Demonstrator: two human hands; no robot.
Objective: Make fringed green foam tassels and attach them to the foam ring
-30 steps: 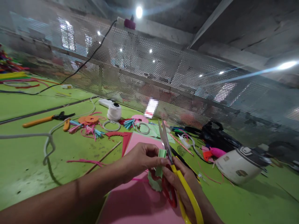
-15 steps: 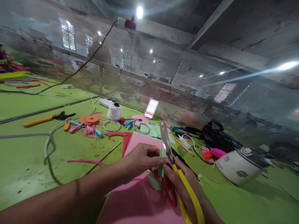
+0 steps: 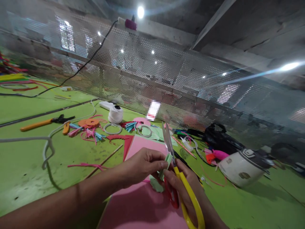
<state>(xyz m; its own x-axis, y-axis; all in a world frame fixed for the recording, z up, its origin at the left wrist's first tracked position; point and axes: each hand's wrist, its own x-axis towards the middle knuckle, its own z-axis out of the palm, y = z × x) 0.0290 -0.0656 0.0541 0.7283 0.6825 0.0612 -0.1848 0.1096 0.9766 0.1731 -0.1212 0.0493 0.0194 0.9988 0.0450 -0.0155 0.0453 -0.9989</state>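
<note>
My left hand (image 3: 151, 160) pinches a small folded piece of light green paper (image 3: 169, 158) between thumb and fingers. My right hand (image 3: 182, 181) is closed around yellow-handled scissors (image 3: 191, 194), their blades pointing up and away from me, slightly parted, beside the green paper. Its fingertips also touch the paper's lower part. A red loop (image 3: 174, 198) shows under the right hand; whether it belongs to the scissors I cannot tell. A scalloped light green piece (image 3: 156, 184) hangs below the left fingers. Underneath lies a large pink sheet (image 3: 140, 206).
Orange-handled pliers (image 3: 35, 125), a grey cord (image 3: 47, 149) and a thin stick (image 3: 105, 160) lie leftward. Beyond my hands are a white thread spool (image 3: 115, 114), metal rings (image 3: 112, 128) and paper scraps. A white pot-like appliance (image 3: 240, 168) and black bag (image 3: 216, 136) stand right. Perforated metal panel (image 3: 143, 76) behind.
The green paper has tilted from upright to leaning right, with the right fingertips moving in against it. The whole view has shifted slightly; the scissors stay in the right hand.
</note>
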